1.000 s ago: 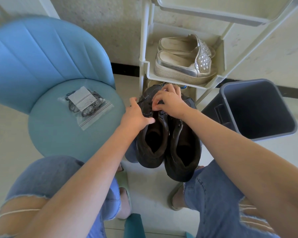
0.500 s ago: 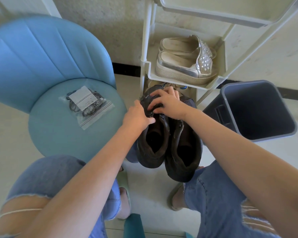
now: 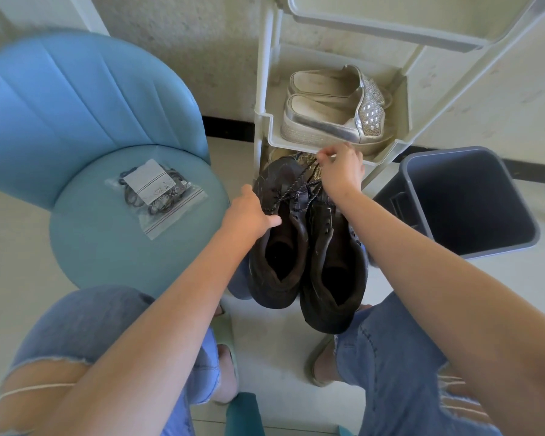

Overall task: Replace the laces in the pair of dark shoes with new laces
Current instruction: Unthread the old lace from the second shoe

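Two dark shoes stand side by side on the floor between my knees, the left shoe (image 3: 277, 247) and the right shoe (image 3: 334, 272), toes pointing away. My left hand (image 3: 249, 212) grips the left shoe's side at the collar. My right hand (image 3: 339, 171) is raised above the toes and pinches the old dark speckled lace (image 3: 299, 191), pulling it up out of the left shoe's eyelets. A clear zip bag of new dark laces (image 3: 155, 193) lies on the blue chair seat (image 3: 107, 247) to the left.
A cream shoe rack (image 3: 265, 121) stands behind the shoes, with silver slip-on shoes (image 3: 331, 114) on its shelf. A grey bin (image 3: 466, 199) sits on the right. My knees in torn jeans frame the near floor.
My right hand has lifted from the left shoe's tongue up towards the rack shelf, drawing the old lace loose and taut. My left hand stays on the shoe.
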Demonstrator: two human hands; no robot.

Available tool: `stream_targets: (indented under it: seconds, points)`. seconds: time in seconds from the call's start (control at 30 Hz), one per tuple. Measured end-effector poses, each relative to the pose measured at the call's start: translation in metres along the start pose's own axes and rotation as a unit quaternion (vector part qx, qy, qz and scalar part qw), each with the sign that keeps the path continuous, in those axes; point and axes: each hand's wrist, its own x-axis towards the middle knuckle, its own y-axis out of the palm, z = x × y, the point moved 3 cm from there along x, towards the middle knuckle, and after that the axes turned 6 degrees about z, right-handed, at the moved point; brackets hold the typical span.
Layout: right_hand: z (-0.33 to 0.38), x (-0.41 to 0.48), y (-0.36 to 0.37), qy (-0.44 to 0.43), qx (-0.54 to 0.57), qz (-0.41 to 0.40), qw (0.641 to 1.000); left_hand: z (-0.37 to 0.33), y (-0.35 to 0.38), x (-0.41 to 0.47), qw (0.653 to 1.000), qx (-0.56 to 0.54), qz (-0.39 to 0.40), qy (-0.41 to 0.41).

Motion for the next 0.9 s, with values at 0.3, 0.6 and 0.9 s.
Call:
stream_targets:
  seconds: [0.3, 0.6, 0.9]
  points:
    - [0.01, -0.022, 0.033, -0.248, -0.193, 0.287, 0.905, -0.001, 0.0, -0.001, 0.999, 0.033, -0.018, 0.011]
    - [0.008, -0.005, 0.018, -0.012, -0.191, 0.071, 0.979, 0.0, 0.002, 0.002, 0.997, 0.071, 0.016, 0.0]
    - [-0.003, 0.005, -0.022, -0.001, -0.162, 0.12, 0.98, -0.008, 0.005, 0.006, 0.99, 0.103, -0.03, 0.094]
